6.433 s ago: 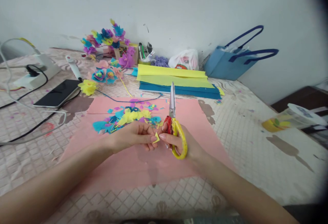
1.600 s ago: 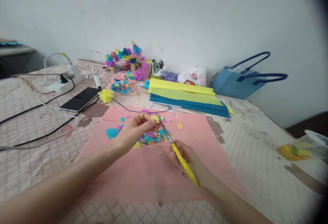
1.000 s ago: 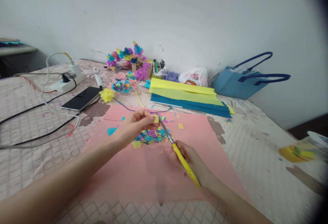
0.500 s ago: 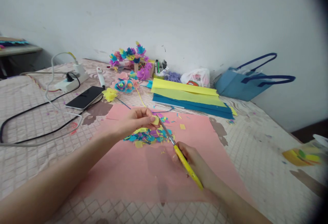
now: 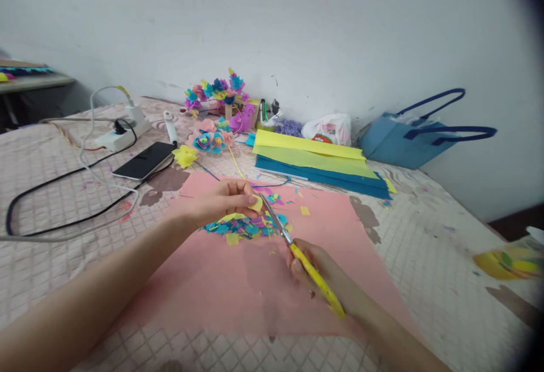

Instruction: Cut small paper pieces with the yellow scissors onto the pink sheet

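My left hand point(image 5: 221, 201) pinches a small yellow paper piece point(image 5: 256, 204) above a pile of coloured paper scraps point(image 5: 242, 227). My right hand point(image 5: 321, 273) grips yellow-handled scissors point(image 5: 297, 253), and the blade tips touch the yellow piece. Both hands hover over a large pink paper sheet point(image 5: 238, 281) spread on the table.
Folded yellow and blue paper sheets point(image 5: 314, 159) lie behind the pink sheet. Paper flowers point(image 5: 216, 111), a phone point(image 5: 144, 160), a power strip point(image 5: 121, 134) with cables, a white plastic bag point(image 5: 327, 128) and a blue bag point(image 5: 408, 134) sit further back. A plastic cup point(image 5: 510, 261) lies at the right.
Earlier the scissors pointed upward with my hands close together; now the blades cut at the yellow piece held further out. Over the last second the hands stayed nearly still and the view shifted slightly.
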Available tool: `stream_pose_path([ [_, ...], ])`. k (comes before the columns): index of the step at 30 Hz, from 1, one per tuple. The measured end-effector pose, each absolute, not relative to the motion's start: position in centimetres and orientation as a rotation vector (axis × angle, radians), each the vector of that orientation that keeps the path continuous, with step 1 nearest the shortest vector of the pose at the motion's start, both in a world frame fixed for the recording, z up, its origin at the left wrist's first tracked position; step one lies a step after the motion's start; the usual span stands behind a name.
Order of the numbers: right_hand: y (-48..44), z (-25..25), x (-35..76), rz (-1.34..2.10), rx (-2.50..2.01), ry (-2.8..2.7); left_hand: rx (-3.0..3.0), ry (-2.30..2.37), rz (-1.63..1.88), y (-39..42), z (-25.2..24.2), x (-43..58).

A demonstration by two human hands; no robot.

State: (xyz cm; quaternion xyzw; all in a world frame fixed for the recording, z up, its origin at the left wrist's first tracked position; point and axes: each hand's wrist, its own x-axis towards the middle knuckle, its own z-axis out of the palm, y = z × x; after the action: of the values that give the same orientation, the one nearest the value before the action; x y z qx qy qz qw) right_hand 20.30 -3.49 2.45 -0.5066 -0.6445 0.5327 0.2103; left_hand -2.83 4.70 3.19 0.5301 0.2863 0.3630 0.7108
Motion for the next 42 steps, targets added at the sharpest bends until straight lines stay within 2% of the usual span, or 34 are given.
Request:
stream_pose_path([
  [10,-3.6,3.2,20.2,1.419,-1.505,-1.848,1.164,0.619,0.757,5.0,2.8,-3.3],
  [33,-3.5,2.6,20.2,1.527,-1.543,-1.699,1.225,0.652,0.715,5.1,3.2,-3.8],
  [42,-3.4,1.3,20.5,1.464,-1.335,-1.730,1.007,0.710,1.010,3.3,2.6,-0.9],
])
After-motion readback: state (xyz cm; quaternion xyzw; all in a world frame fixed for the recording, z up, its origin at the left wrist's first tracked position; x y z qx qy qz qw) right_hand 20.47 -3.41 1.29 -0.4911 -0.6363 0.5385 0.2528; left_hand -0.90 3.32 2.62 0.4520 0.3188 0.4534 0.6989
